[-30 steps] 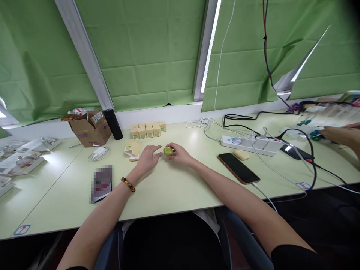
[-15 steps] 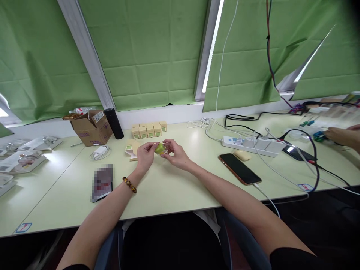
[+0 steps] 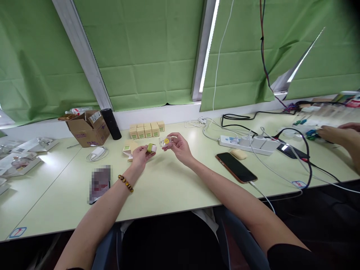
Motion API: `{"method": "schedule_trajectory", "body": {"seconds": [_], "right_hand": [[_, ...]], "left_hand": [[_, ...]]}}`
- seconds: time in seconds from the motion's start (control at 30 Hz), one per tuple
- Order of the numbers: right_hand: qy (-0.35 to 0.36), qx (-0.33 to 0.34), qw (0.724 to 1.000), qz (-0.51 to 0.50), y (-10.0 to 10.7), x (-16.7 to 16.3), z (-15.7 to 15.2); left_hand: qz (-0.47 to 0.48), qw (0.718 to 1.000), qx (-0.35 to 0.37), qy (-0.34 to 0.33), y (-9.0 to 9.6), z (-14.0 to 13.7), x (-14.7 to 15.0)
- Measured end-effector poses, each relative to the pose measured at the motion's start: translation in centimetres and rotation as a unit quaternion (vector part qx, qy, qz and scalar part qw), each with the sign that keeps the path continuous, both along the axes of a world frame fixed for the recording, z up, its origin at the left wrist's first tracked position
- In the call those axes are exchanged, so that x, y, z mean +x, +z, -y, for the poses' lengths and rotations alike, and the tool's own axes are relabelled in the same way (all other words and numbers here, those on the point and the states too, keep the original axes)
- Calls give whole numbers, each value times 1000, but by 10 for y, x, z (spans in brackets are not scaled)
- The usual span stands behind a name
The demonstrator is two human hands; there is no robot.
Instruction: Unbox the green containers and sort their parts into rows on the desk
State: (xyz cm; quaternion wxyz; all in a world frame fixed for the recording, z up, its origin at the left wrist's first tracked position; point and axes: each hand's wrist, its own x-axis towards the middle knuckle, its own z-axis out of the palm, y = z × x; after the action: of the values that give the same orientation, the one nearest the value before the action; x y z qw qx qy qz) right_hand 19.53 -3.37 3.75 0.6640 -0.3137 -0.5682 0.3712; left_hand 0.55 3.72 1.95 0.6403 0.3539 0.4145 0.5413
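Observation:
My left hand [image 3: 140,156] is closed around a small green and white rounded object [image 3: 151,148], whose white end points right. Between the fingertips of my right hand [image 3: 181,149] is a small clear plastic piece with a yellow disc [image 3: 166,141]. A short gap separates the two held pieces above the table. Just left of my left hand lies an opened small cream carton [image 3: 129,147] with a green label. Behind my hands stand several closed cartons [image 3: 147,131] of the same look, set in rows.
A brown cardboard box [image 3: 88,129] and a black cylinder [image 3: 111,124] stand at the back left. On the right are a phone [image 3: 236,167], a power strip [image 3: 250,144] and loose cables. Another person's hands [image 3: 337,135] work at the far right. A blurred-out device [image 3: 99,183] lies left.
My hands have moved apart. The green object and the clear piece, together between my fingers before, are now separate, one in each hand. The view has shifted slightly.

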Motion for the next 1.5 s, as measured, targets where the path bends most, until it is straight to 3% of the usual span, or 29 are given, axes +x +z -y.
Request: {"method": "schedule_trajectory", "body": {"seconds": [0.33,0.67,1.0,1.13,1.27,1.33,1.5], "right_hand": [[-46,17,999,-9,5,3,4],[-99,97,989,48,4,-2,16],[-110,159,977,94,-9,-4,16],[-86,91,992,30,0,-2,14],[47,-60,996,-56,12,9,11],[75,-111,989,-60,13,16,8],[57,-129,987,-79,6,26,1]], "left_hand": [[45,999,18,-25,12,7,0],[58,995,63,-54,16,10,-3],[58,996,46,-44,24,16,-2],[55,996,50,-45,22,14,-2],[55,996,56,-47,19,11,-2],[55,996,55,-47,18,11,-3],[57,995,60,-51,16,10,-4]]}}
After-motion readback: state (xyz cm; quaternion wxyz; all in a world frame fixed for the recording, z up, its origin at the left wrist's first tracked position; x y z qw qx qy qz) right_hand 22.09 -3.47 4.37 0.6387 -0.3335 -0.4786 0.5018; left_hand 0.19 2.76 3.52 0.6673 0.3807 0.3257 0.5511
